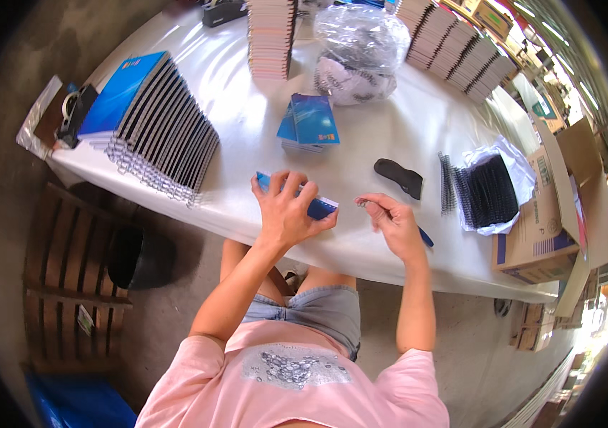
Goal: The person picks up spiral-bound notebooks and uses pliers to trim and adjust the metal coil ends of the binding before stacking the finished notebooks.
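Observation:
My left hand (286, 203) is closed over a small blue-covered notebook (323, 208) near the table's front edge, with a row of punched holes along its right side. Just right of it, my right hand (395, 225) pinches a small wire-like piece (362, 202), too small to make out fully. Beyond both hands lies a short pile of blue notebooks (311, 120). A dark elongated object (398, 178) rests past my right hand, and a thin blue tool (426, 237) shows partly beside that wrist. Black binding coils (491, 189) lie on white paper further right.
A tall stack of spiral-bound blue notebooks (125, 93) stands at the left edge. Paper stacks (270, 39) and a plastic-wrapped bundle (361, 43) occupy the far side. An open cardboard box (539, 214) sits at the right; a black bin (143, 257) is below the table.

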`<act>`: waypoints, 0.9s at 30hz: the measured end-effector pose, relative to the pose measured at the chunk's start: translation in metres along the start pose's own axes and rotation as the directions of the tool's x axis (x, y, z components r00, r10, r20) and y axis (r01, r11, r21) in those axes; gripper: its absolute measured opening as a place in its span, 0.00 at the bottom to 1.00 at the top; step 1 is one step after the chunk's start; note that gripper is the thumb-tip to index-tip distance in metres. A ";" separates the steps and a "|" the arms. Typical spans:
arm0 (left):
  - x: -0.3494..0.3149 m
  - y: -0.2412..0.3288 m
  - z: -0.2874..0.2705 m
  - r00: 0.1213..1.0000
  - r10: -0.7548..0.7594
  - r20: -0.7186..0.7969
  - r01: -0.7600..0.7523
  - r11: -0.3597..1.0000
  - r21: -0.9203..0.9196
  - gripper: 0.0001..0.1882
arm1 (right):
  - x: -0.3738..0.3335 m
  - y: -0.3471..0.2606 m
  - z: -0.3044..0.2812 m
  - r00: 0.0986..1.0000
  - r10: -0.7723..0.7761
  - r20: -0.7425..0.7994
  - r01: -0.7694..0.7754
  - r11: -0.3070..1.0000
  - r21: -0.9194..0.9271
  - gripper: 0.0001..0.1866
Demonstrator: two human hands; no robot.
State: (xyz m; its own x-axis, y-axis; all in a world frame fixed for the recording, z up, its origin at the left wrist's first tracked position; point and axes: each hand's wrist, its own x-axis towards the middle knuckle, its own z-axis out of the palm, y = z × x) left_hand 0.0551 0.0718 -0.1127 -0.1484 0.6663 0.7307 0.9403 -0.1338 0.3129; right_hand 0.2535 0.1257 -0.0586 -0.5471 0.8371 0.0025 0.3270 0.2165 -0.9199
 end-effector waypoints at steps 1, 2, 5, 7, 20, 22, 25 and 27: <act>-0.001 0.002 0.001 1.000 0.001 -0.015 -0.002 1.000 -0.012 0.22 | 0.001 0.001 0.006 0.999 -0.027 -0.031 0.027 1.000 -0.014 0.10; 0.000 0.002 0.001 0.999 0.008 -0.032 -0.009 1.000 -0.018 0.21 | 0.005 0.001 0.013 0.999 -0.029 -0.015 0.029 0.999 -0.019 0.10; 0.000 0.003 -0.001 1.000 0.016 -0.010 -0.016 1.000 -0.026 0.19 | 0.011 -0.001 0.024 0.945 -0.288 -0.157 0.252 0.944 -0.214 0.11; 0.003 0.003 -0.003 1.000 0.015 -0.002 -0.015 0.999 -0.034 0.19 | 0.011 -0.003 0.026 0.915 -0.385 -0.116 0.342 0.897 -0.281 0.10; -0.002 -0.009 -0.011 0.993 0.010 0.115 -0.006 0.999 -0.035 0.27 | 0.010 -0.015 0.023 0.991 0.067 0.114 -0.084 0.985 0.153 0.20; 0.000 -0.008 -0.012 0.993 0.013 0.113 -0.008 0.999 -0.037 0.27 | 0.007 -0.009 0.021 0.989 -0.142 0.030 0.144 0.986 -0.080 0.19; 0.001 -0.006 -0.010 0.992 0.034 0.124 -0.030 0.999 -0.034 0.27 | 0.009 0.012 0.017 0.906 -0.423 -0.018 0.402 0.872 -0.280 0.16; 0.000 -0.008 -0.011 0.991 0.048 0.125 -0.046 0.999 -0.020 0.26 | 0.010 0.006 0.017 0.937 -0.348 0.018 0.337 0.892 -0.301 0.15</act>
State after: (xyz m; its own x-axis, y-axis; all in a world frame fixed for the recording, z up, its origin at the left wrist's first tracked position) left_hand 0.0441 0.0653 -0.1083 -0.0636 0.7454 0.6636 0.9398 -0.1789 0.2910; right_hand 0.2369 0.1268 -0.0708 -0.6402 0.7004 0.3156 0.3395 0.6265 -0.7016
